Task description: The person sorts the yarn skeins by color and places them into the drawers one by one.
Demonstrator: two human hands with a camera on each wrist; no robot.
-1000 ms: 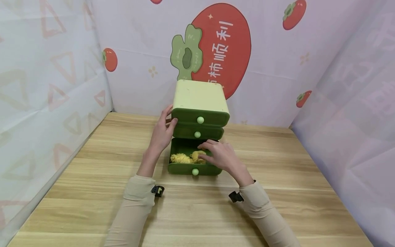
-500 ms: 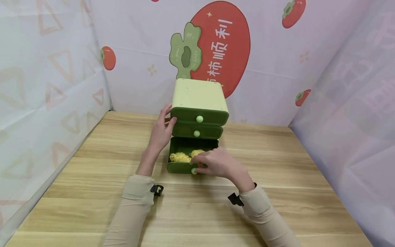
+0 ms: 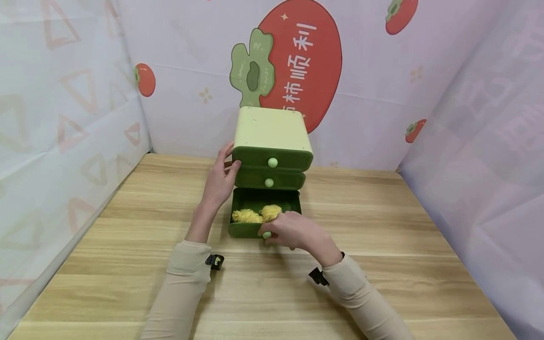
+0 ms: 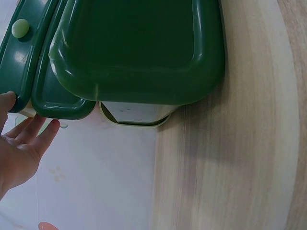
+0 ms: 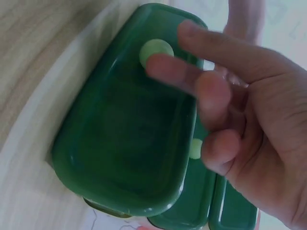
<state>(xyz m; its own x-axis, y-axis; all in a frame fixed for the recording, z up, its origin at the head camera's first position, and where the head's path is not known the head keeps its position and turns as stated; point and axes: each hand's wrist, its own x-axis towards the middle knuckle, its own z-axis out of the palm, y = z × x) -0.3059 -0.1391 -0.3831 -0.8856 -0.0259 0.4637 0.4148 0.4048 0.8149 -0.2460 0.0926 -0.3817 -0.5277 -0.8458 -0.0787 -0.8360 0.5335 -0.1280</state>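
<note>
A small drawer cabinet (image 3: 272,127) with a cream top and green drawer fronts stands in the head view. Its bottom drawer (image 3: 244,230) is pulled out and holds two bundles of yellow yarn (image 3: 247,216). My left hand (image 3: 218,182) grips the cabinet's left side near the top, thumb at the front corner and fingers along the side. At the bottom drawer's front is my right hand (image 3: 297,231), its index finger and thumb spread about the pale green knob (image 5: 156,51). The right wrist view shows a gap between one fingertip and that knob.
The middle drawer (image 3: 250,178) and top drawer (image 3: 255,158) sit above, each with a round knob. Everything stands on a wooden table (image 3: 148,264). A printed cloth backdrop (image 3: 182,108) rises right behind, with side cloths left and right.
My right hand has come out of the bottom drawer, forward over its front and down to the knob. The yarn shows more fully now. My left hand stays on the cabinet.
</note>
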